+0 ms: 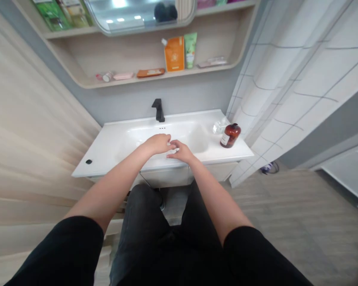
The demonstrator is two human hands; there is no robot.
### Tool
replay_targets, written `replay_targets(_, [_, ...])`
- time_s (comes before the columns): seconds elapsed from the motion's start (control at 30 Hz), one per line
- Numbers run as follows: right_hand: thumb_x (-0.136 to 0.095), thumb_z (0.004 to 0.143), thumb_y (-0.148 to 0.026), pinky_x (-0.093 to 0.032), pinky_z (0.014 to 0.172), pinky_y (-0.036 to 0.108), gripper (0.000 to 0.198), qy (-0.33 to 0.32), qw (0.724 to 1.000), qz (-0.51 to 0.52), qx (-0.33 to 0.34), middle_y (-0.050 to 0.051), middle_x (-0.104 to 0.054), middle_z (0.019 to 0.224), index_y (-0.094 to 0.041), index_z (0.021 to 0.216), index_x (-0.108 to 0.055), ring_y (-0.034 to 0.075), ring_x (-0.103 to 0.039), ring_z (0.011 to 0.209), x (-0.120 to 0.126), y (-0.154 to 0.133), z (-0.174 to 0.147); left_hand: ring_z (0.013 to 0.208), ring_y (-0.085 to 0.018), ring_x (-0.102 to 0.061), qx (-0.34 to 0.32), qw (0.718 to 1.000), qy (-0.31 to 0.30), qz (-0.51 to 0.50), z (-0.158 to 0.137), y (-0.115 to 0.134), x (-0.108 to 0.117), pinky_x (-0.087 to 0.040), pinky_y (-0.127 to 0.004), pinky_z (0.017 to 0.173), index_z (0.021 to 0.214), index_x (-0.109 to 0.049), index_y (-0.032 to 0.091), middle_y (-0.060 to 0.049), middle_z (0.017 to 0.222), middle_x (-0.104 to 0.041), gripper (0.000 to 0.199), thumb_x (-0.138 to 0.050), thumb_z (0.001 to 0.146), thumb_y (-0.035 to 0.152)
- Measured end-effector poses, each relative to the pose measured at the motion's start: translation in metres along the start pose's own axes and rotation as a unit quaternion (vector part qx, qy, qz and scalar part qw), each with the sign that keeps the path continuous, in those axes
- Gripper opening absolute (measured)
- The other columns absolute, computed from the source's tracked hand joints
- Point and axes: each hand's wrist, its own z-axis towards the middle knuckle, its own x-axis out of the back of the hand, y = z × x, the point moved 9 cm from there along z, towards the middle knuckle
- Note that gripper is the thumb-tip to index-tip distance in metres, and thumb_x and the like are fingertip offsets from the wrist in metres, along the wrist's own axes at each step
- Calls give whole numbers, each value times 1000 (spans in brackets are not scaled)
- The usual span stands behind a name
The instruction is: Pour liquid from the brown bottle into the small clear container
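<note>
Over the white sink basin (198, 139), my two hands meet with their fingertips close together. My left hand (158, 143) is bent at the wrist, its fingers curled toward the right. My right hand (181, 152) faces it, thumb and fingers curved as in a loose pinch. Something small and whitish shows between the fingers; it is too small to name and may be partly the basin behind. Behind the hands stands a black faucet (158, 110).
A brown pump bottle (230, 136) stands on the counter's right, beside a clear container (219, 126). A small black object (88, 161) lies at the left. Above, a shelf (122, 82) holds an orange pouch (174, 54) and a green tube (190, 49). A curtain (32, 119) hangs left.
</note>
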Motion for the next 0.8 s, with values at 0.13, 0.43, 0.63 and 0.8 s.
replay_targets(0.13, [-104, 62, -53, -63, 86, 39, 76, -4, 1000, -6, -3, 6, -77, 128, -28, 125, -71, 27, -74, 106, 1, 2, 2, 110, -31, -77, -56, 997, 20, -40, -3, 2, -5, -56, -38, 94, 130, -74, 20, -12, 118, -81, 33, -62, 106, 39])
replay_targets(0.43, [-104, 62, -55, -61, 83, 35, 75, -68, 997, 30, -2, 5, -77, 121, -26, 123, -71, 26, -71, 104, -6, -9, -2, 113, -31, -76, -129, 983, 86, -98, -20, 2, -9, -58, -42, 102, 118, -79, 21, -10, 117, -81, 23, -70, 99, 29])
replay_targets(0.63, [-105, 61, -55, -63, 88, 38, 80, -74, 996, 53, -20, 6, -76, 128, -28, 128, -71, 27, -71, 110, -6, 0, 0, 119, -29, -76, -122, 959, 167, -194, -34, -7, -18, -59, -45, 111, 133, -78, 23, -10, 125, -80, 33, -69, 101, 25])
replay_targets(0.8, [-105, 63, -57, -58, 112, 49, 86, -54, 994, 97, -7, 8, -76, 132, -28, 134, -68, 30, -72, 120, -4, 3, 4, 135, -30, -71, -76, 907, 229, -345, -44, -37, -51, -58, -49, 119, 153, -64, 22, -14, 150, -71, 67, -84, 89, 25])
